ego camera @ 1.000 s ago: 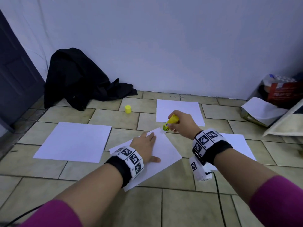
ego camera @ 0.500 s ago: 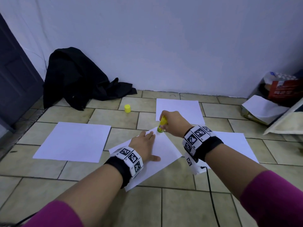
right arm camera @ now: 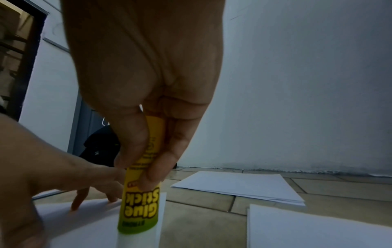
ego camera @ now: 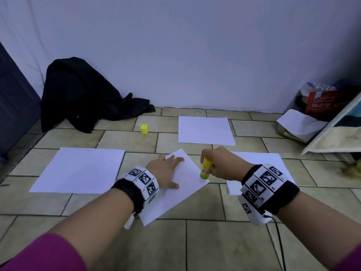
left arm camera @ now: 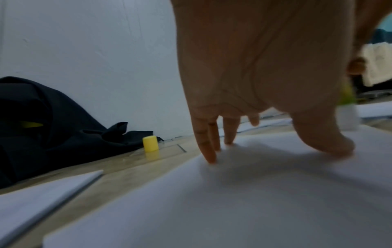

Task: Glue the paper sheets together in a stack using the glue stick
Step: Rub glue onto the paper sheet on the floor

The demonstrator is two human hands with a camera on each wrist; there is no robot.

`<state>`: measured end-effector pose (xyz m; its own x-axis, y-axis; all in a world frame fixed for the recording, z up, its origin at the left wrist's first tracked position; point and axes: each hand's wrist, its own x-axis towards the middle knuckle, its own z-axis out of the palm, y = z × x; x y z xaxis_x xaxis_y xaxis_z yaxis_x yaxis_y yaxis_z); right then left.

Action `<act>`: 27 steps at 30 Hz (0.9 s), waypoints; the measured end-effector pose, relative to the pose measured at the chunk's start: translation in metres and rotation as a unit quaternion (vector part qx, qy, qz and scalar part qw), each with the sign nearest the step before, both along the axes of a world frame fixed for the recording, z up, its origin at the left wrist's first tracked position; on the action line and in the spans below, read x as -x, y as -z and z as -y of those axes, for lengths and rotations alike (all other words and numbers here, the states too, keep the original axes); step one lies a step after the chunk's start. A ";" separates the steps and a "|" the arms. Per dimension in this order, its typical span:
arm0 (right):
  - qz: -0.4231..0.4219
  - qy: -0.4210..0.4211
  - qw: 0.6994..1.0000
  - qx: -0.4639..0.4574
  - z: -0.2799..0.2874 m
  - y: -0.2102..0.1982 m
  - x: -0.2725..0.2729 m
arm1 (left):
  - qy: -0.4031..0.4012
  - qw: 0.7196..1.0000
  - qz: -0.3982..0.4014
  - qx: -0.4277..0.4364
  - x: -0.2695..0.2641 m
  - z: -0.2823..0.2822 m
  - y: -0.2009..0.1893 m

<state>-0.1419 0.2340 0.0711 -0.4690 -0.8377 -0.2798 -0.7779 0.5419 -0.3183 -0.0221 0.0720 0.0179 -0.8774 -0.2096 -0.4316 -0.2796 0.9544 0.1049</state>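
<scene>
Gluing a thin, limp sheet on the floor.
The left hand (ego camera: 166, 170), fingers flat, is pinning the light paper sheet (ego camera: 175, 196); the right hand (ego camera: 220, 165) is gripping the rigid glue stick (ego camera: 205, 170) mid-barrel, where it likely handles best.

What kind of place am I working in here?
Probably a room corner at home, used as floor workspace: beige tiled floor, plain white wall, crumpled black garment and red snack box against it.

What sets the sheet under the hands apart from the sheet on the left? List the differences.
The centre sheet lies turned at an angle to the tiles; the left sheet lies square with them. The centre sheet is pressed by the left hand and touched by the glue stick; the left sheet lies untouched. Both are plain white, flat on the floor.
</scene>
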 end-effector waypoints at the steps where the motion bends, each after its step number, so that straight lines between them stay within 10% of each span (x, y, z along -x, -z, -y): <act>1: -0.003 -0.005 1.000 -0.006 -0.002 0.000 0.000 | 0.011 1.000 0.020 -0.003 0.000 0.003 -0.003; 12: -0.033 0.072 0.994 0.079 0.018 -0.022 0.023 | -0.056 0.994 0.036 0.082 -0.009 0.005 -0.008; 27: 0.132 0.150 0.953 0.230 0.084 0.011 0.014 | -0.025 0.999 0.015 0.033 -0.019 0.011 0.001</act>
<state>-0.1555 0.1505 0.0602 -0.6702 -0.7400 -0.0567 -0.4710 0.4832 -0.7380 -0.0032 0.0608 0.0165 -0.8515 -0.2824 -0.4418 -0.3296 0.9436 0.0323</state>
